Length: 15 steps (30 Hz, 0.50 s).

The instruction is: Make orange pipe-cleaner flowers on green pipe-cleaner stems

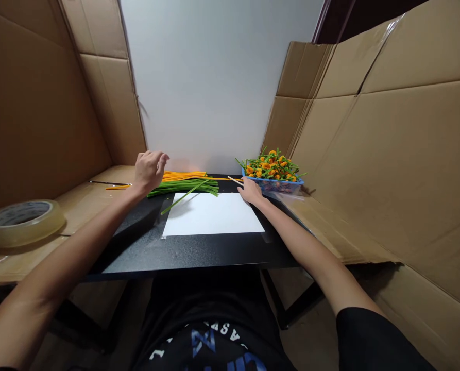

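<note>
At the far left, a roll of clear packing tape (23, 223) lies on its side on a cardboard sheet (75, 216), and a thin dark tool (109, 182), perhaps a rod or a closed pair of scissors, lies further along beside a short orange stem (117, 187). The left hand (149, 172) is raised over the far left corner of the black table (191, 252), half open with the fingers loosely curved, and has hold of nothing. Just beyond and right of it lie two loose bundles: orange pipe cleaners (183, 176) on the far side and green pipe cleaners (183, 188) nearer. These make up the unused stock, and a good amount remains. One green stem (183, 197) slants away from the bundle onto a bare white sheet of paper (212, 214) at the middle of the table. The right hand (250, 191) rests at the far right corner of that sheet, fingers pointing forward and down, beside the end of a thin wooden stick (235, 180). From this view I cannot tell whether it is pinching the stick. Right of it, a blue plastic basket (272, 185) is heaped with finished orange flowers on green stems (270, 166), so a large batch is already made. A tall cardboard wall (369, 154) closes off the right side.
</note>
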Available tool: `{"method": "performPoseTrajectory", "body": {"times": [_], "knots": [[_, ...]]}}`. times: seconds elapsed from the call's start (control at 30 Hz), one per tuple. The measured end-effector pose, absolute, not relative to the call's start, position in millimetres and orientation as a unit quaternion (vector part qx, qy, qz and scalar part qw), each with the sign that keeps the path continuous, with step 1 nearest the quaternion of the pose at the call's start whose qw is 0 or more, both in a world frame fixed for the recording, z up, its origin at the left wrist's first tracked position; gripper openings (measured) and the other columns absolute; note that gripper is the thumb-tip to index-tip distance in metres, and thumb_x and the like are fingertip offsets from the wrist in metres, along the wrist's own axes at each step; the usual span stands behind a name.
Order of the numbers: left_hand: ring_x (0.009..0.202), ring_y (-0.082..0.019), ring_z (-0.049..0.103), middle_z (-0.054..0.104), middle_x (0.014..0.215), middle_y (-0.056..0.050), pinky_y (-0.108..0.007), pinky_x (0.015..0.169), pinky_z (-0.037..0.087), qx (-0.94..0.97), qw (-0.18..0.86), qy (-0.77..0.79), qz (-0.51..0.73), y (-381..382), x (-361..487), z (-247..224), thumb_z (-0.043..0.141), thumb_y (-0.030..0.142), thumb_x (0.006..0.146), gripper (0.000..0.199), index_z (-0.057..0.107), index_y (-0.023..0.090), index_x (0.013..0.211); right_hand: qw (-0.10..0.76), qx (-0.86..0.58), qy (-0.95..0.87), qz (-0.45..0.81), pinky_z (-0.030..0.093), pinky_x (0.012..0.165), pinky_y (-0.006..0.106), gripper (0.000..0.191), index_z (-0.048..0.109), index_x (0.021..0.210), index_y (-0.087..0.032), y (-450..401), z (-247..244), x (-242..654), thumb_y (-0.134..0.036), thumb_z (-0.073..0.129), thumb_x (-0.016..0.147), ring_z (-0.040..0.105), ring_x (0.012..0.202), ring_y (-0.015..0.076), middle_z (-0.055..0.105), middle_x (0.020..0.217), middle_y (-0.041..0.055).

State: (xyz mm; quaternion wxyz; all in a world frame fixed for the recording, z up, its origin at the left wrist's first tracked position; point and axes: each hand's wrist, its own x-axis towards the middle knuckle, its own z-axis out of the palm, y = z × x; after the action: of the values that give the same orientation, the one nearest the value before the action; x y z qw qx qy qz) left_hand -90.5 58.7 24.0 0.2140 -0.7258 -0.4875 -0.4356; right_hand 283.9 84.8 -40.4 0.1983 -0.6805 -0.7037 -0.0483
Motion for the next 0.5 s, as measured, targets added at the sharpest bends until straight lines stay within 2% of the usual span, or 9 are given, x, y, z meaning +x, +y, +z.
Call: {"method": "performPoseTrajectory", "body": {"times": [0.1, 0.23, 0.3, 0.37, 0.43, 0.5], "knots": [[0.086, -0.023, 0.064, 0.073, 0.088, -0.006, -0.037, 0.085, 0.043, -0.814, 0.138, -0.436, -0.357, 57, -79, 17, 0.031, 0.044, 0.102, 0.046, 0.07, 0.021, 0.096, 0.215, -0.669, -0.709, -0.06, 0.049, 0.094, 0.039, 0.055, 0.043, 0.149, -0.018, 88, -44, 287, -0.03, 0.053, 0.096, 0.062, 0.118, 0.0314, 0.062, 0.137, 0.0154], [0.099, -0.024, 0.064, 0.072, 0.11, -0.007, -0.033, 0.085, 0.046, -0.929, 0.077, -0.321, -0.166, 58, -61, -3, 0.057, 0.05, 0.089, 0.035, 0.071, 0.024, 0.109, 0.197, -0.659, -0.722, -0.069, 0.049, 0.087, 0.035, 0.038, 0.06, 0.132, -0.022, 92, -47, 286, -0.032, 0.055, 0.096, 0.066, 0.107, 0.0292, 0.07, 0.119, 0.0119], [0.103, -0.025, 0.063, 0.071, 0.114, -0.007, -0.035, 0.089, 0.045, -0.939, 0.088, -0.307, -0.127, 60, -57, -11, 0.062, 0.039, 0.085, 0.028, 0.072, 0.025, 0.108, 0.18, -0.665, -0.722, -0.067, 0.047, 0.083, 0.034, 0.028, 0.069, 0.117, -0.02, 92, -47, 284, -0.031, 0.056, 0.094, 0.067, 0.101, 0.0288, 0.072, 0.11, 0.0131], [0.105, -0.027, 0.062, 0.071, 0.11, -0.009, -0.038, 0.093, 0.044, -0.926, 0.113, -0.336, -0.13, 64, -61, -16, 0.057, 0.025, 0.085, 0.023, 0.073, 0.025, 0.101, 0.177, -0.666, -0.722, -0.069, 0.045, 0.08, 0.032, 0.025, 0.072, 0.107, -0.018, 91, -46, 282, -0.028, 0.053, 0.096, 0.066, 0.099, 0.0279, 0.071, 0.108, 0.0146], [0.109, -0.029, 0.059, 0.07, 0.108, -0.012, -0.043, 0.097, 0.041, -0.899, 0.155, -0.385, -0.14, 66, -68, -17, 0.051, 0.015, 0.084, 0.028, 0.073, 0.024, 0.099, 0.208, -0.655, -0.722, -0.082, 0.043, 0.078, 0.031, 0.027, 0.072, 0.104, -0.016, 87, -41, 280, -0.026, 0.048, 0.097, 0.065, 0.096, 0.0261, 0.068, 0.111, 0.0152], [0.113, -0.033, 0.056, 0.068, 0.113, -0.015, -0.047, 0.099, 0.039, -0.865, 0.196, -0.431, -0.164, 66, -73, -17, 0.049, 0.013, 0.085, 0.032, 0.072, 0.022, 0.106, 0.272, -0.621, -0.729, -0.096, 0.042, 0.076, 0.031, 0.028, 0.072, 0.102, -0.015, 81, -34, 277, -0.026, 0.046, 0.098, 0.063, 0.093, 0.0243, 0.066, 0.112, 0.0149]]}}
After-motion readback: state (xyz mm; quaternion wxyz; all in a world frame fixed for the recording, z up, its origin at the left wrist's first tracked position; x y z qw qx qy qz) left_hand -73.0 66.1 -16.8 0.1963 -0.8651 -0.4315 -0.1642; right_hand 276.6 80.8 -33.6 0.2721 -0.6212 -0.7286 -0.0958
